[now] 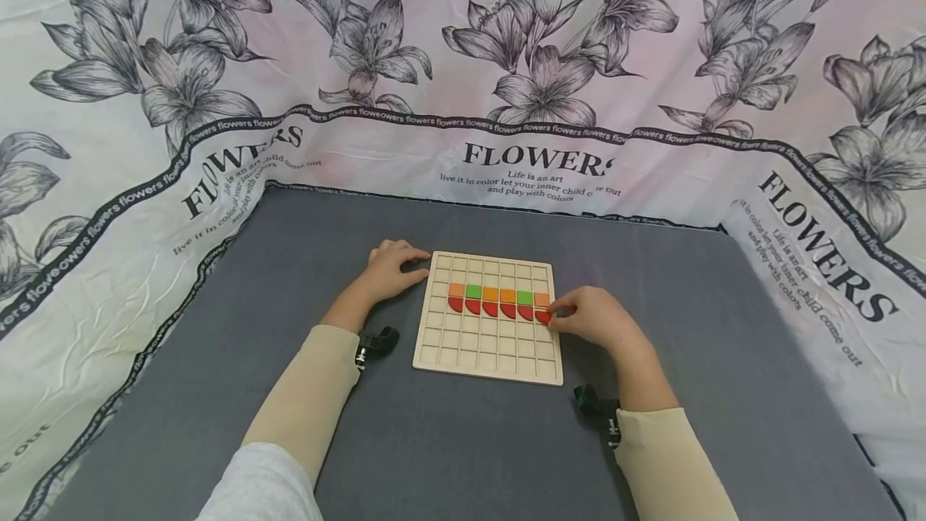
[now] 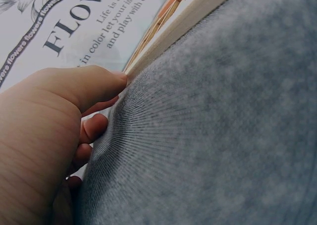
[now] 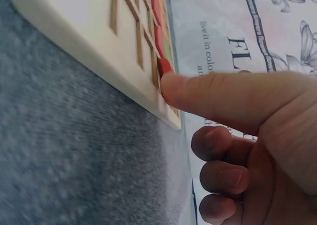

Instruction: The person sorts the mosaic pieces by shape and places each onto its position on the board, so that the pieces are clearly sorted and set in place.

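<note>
A pale wooden grid board [image 1: 477,344] lies on the grey surface. Across its middle runs a row of orange and green square tiles [image 1: 490,294], and just below it a row of red quarter-circle tiles [image 1: 490,309]. At the right end of the red row, my right hand [image 1: 596,316] pinches the last red tile [image 3: 164,66] between thumb and forefinger; the forefinger is hidden in the right wrist view, the other fingers curl free. My left hand [image 1: 391,270] rests by the board's upper left edge, its thumb [image 2: 106,84] touching the side and its fingers loosely bent.
The grey cloth [image 1: 448,441] spreads around the board. White flower-printed fabric [image 1: 391,151] with lettering rises behind it and along both sides. A dark strapped device [image 1: 379,340] sits at the left wrist, another [image 1: 596,404] at the right.
</note>
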The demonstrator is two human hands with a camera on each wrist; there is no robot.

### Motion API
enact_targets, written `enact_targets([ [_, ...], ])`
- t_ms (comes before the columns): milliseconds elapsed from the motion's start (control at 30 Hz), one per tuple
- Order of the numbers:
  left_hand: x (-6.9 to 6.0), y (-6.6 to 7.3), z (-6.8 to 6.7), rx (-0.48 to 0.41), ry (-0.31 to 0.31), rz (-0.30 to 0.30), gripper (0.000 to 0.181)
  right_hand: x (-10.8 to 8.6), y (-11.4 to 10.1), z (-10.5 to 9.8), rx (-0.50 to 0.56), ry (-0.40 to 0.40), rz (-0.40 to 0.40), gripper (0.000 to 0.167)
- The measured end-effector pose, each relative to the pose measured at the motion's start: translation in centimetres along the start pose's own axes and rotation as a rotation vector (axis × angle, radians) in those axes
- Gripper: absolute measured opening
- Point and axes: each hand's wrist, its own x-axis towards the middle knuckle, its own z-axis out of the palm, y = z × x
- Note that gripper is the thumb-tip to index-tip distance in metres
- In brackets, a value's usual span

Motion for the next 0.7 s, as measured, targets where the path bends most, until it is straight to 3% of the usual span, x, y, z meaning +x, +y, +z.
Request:
enact_targets([
  [433,-0.7,-0.3,0.3,-0.019,0.017,0.008,0.038,0.3,-1.0,1.0,-0.096,0.093,0.019,0.006],
  [700,-2.0,-1.7,0.8,-0.013,0.046,-0.025,0.035,0.3,-2.2,2.2,-0.102,0.004,0.032,0.012],
])
